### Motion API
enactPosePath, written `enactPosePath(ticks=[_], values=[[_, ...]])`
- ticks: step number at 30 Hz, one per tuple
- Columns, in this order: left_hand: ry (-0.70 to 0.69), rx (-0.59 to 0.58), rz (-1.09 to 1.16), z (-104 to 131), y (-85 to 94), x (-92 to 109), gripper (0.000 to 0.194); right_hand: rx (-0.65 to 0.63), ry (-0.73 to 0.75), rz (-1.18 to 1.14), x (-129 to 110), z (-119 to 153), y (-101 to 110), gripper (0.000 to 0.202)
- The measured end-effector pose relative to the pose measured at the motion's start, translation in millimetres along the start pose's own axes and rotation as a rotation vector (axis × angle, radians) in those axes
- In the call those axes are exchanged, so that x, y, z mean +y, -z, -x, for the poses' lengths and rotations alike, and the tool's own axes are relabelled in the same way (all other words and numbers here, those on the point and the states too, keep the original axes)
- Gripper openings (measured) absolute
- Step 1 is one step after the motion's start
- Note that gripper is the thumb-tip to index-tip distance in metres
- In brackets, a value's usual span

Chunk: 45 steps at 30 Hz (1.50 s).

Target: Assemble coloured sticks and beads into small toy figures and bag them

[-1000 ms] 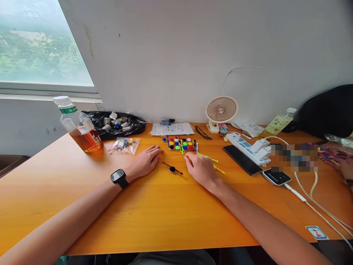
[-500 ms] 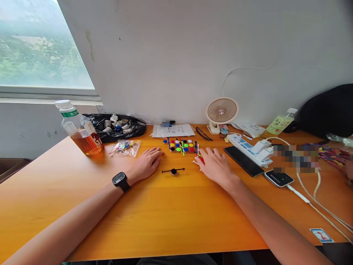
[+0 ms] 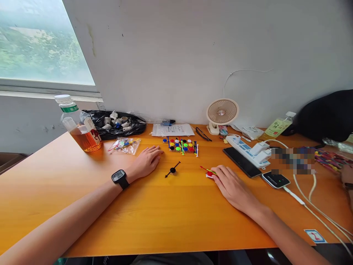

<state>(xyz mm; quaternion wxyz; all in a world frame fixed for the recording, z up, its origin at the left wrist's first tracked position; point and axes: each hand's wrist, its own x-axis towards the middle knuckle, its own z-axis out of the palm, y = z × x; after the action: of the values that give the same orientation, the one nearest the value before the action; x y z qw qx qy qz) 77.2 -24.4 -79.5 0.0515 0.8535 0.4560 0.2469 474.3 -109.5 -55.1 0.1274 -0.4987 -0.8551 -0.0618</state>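
Handling small red and white plastic pieces (image 3: 210, 174) seems the step in hand: the right hand (image 3: 235, 188) bends over them, grip hidden, while the left hand (image 3: 146, 161) lies loosely spread. A black arrow-tipped spinner (image 3: 173, 170) rests between. Shifting the pieces would call for a fine pinch; bare orange wooden table (image 3: 171, 217) runs to the near edge, a flat black phone (image 3: 242, 162) lying beyond.

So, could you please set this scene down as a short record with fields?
left hand: palm down on the table
right hand: at a red disc; grip unclear
between hands: black disc crossed by black arrow
farther back: coloured discs
left side: amber drink bottle
right side: dark phone, power strip
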Motion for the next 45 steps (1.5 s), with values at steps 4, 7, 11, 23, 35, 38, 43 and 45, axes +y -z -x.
enactPosePath(ticks=[4, 7, 11, 23, 35, 38, 43, 45], values=[[-0.011, 0.008, -0.012, -0.5, 0.2, 0.2, 0.042, -0.023, 0.035, -0.179, -7.9, 10.2, 11.0, 0.026], [-0.005, -0.008, -0.033, -0.5, 0.0, -0.4, 0.043, -0.067, 0.090, -0.263, -23.8, 13.6, 18.7, 0.024], [-0.016, 0.002, -0.029, 0.0, -0.9, -1.8, 0.042, -0.125, 0.206, -0.338, -52.3, 16.1, 21.7, 0.023], [-0.024, 0.012, -0.019, -0.3, -3.5, -3.7, 0.042, 0.008, 0.589, -0.216, -135.8, -33.1, -5.8, 0.023], [-0.004, 0.013, -0.021, -1.2, -0.7, 0.4, 0.040, -0.018, 0.219, -0.166, -105.4, -84.4, -20.1, 0.024], [-0.001, 0.000, -0.036, -1.3, 0.1, 1.2, 0.041, 0.014, 0.140, -0.123, -75.5, -74.2, -18.8, 0.022], [-0.028, 0.016, -0.059, -0.2, 2.7, 7.5, 0.039, 0.085, 0.068, -0.075, -25.4, -42.8, -15.0, 0.023], [-0.039, 0.021, -0.075, -0.5, 4.5, 9.8, 0.039, 0.102, 0.047, -0.067, -12.5, -34.3, -13.2, 0.023]])
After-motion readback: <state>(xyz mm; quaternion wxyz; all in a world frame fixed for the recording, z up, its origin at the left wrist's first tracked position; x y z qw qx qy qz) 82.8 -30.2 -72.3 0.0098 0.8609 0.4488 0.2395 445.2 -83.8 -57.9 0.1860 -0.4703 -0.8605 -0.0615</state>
